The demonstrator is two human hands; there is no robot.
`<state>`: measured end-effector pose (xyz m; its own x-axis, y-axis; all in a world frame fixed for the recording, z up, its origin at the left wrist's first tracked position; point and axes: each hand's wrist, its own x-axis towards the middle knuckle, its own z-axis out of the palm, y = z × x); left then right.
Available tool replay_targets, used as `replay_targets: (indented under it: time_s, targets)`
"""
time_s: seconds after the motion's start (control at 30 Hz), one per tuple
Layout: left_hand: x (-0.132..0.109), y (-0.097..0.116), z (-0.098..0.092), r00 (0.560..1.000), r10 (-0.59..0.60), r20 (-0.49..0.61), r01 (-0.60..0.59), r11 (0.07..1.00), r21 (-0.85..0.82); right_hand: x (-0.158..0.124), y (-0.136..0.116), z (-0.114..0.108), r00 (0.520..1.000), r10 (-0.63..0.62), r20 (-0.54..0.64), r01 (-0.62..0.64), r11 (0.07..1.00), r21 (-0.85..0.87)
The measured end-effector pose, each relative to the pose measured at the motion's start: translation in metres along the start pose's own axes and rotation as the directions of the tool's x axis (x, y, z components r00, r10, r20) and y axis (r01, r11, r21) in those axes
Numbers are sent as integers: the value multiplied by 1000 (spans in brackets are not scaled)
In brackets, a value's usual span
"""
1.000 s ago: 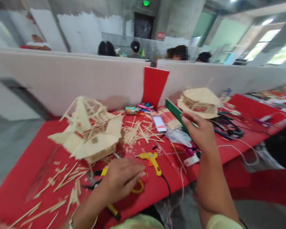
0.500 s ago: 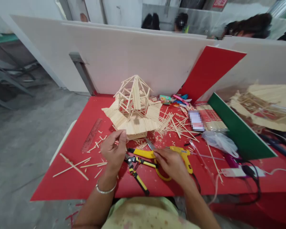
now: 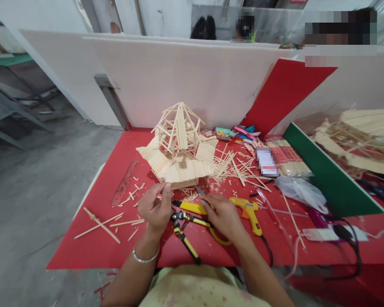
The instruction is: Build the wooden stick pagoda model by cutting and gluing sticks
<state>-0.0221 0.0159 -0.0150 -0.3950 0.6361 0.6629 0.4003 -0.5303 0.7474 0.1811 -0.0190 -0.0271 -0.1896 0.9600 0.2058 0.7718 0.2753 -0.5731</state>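
Observation:
A model made of wooden sticks [image 3: 179, 170], with an open-framed pointed top and sloping slatted panels, stands on the red table [image 3: 96, 251]. Just in front of its near edge, my left hand [image 3: 156, 206] is closed in a pinch; whatever is between the fingertips is too small to make out. My right hand [image 3: 222, 213] is closed around a knife whose short metal blade [image 3: 200, 191] points toward the model; its handle is hidden. Between my hands lie black-and-yellow cutting pliers [image 3: 183, 233], spread apart, and a yellow tool with a black end [image 3: 190, 207], partly covered by my right hand.
A yellow glue gun [image 3: 251, 211] with a cord lies right of my right hand. Loose sticks [image 3: 235, 168] and a clear ruler [image 3: 124, 183] flank the model. Farther right are a phone [image 3: 266, 162], a plastic bag [image 3: 301, 192] and a green board [image 3: 333, 179]. White panels [image 3: 185, 76] stand behind.
My left hand has lowered slightly, still pinched. My right hand has shifted a little left and up with the knife, its blade now showing less. The view has moved slightly.

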Motion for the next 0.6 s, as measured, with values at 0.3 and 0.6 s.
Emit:
replay_targets:
  time_s: [0.3, 0.6]
  targets:
    - [-7, -12, -1, 994, 29, 104, -34, 998, 53, -30, 17, 7, 994, 100, 46, -86, 967, -238]
    - [-20, -14, 2, 685, 196, 701, -220, 974, -56, -77, 14, -2, 970, 228, 89, -175, 899, -401]
